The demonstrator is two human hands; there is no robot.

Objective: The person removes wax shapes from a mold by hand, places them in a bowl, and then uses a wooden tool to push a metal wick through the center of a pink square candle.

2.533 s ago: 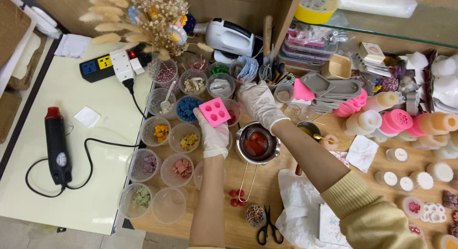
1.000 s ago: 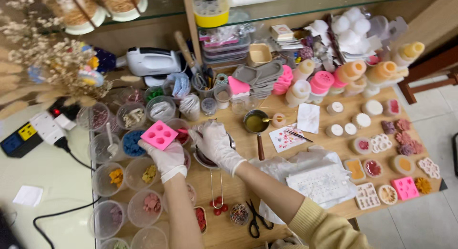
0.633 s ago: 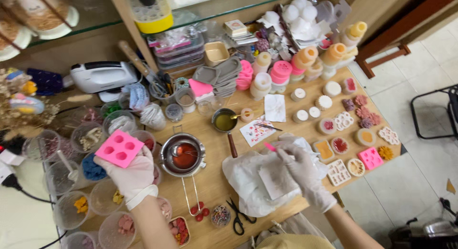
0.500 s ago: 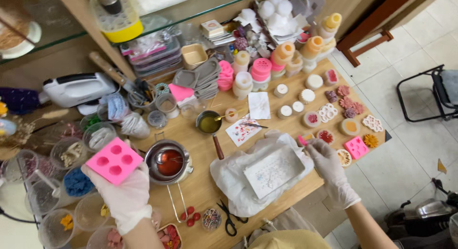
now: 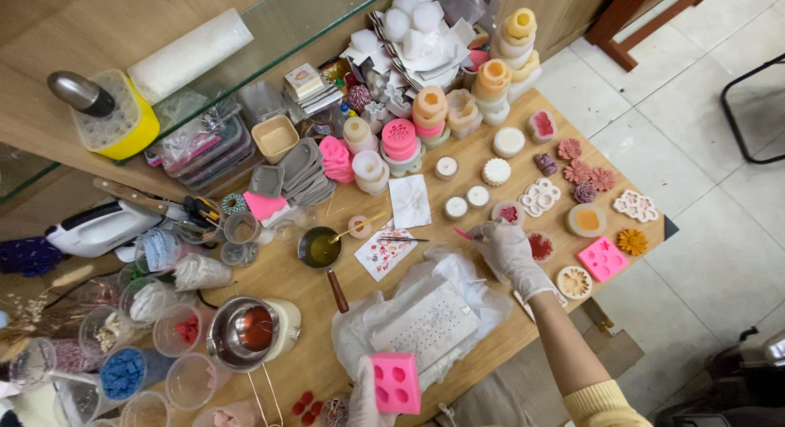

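Observation:
My left hand [image 5: 365, 392], in a white glove, holds a pink silicone mould [image 5: 396, 382] with round cavities at the near edge of the wooden table [image 5: 458, 153]. My right hand [image 5: 507, 251], also gloved, reaches to the right side of the table and pinches a thin pink stick [image 5: 463, 232] beside a small round mould with red filling [image 5: 509, 213]. A steel melting pot with red wax [image 5: 244, 332] stands left of the mould. A white plastic bag holding a dotted white sheet [image 5: 425, 319] lies between my hands.
Pink, orange and white moulds and candles [image 5: 425, 116] crowd the back of the table. Flower-shaped pieces [image 5: 585, 177] and a flat pink mould [image 5: 603, 258] lie at the right end. Clear cups of coloured bits [image 5: 155, 345] stand at the left. A small pan of olive liquid [image 5: 319, 251] sits mid-table. Tiled floor lies to the right.
My view swung right along the table. My right hand left the melting pot and reached to the small moulds at the right. My left hand brought the pink mould down toward me.

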